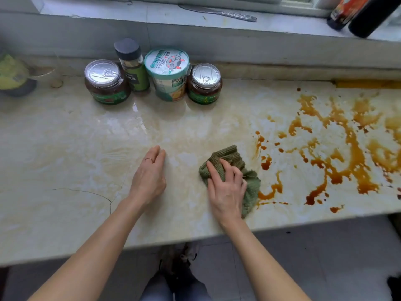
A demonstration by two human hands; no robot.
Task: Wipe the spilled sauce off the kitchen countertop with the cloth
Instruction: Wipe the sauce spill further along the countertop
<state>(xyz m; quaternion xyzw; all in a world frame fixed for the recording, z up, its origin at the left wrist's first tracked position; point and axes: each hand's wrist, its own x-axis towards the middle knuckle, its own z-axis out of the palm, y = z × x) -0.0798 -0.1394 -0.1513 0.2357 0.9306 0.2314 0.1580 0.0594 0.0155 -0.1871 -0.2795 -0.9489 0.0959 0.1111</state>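
A bunched green cloth (227, 156) lies on the pale marble countertop (86, 148), and my right hand (225, 187) presses down on it with fingers curled over the fabric. Brown-orange spilled sauce (347, 148) spreads in streaks and drops over the right part of the counter, its nearest blots just right of the cloth. My left hand (149, 177) rests flat on the counter to the cloth's left, fingers together, holding nothing.
Along the back wall stand two sauce jars (106, 83) (205, 84), a green spice bottle (132, 66) and a paper cup tub (168, 73). Dark bottles (364, 14) and a knife (219, 11) sit on the windowsill. A green packet (13, 72) lies far left. The counter's front edge runs below my wrists.
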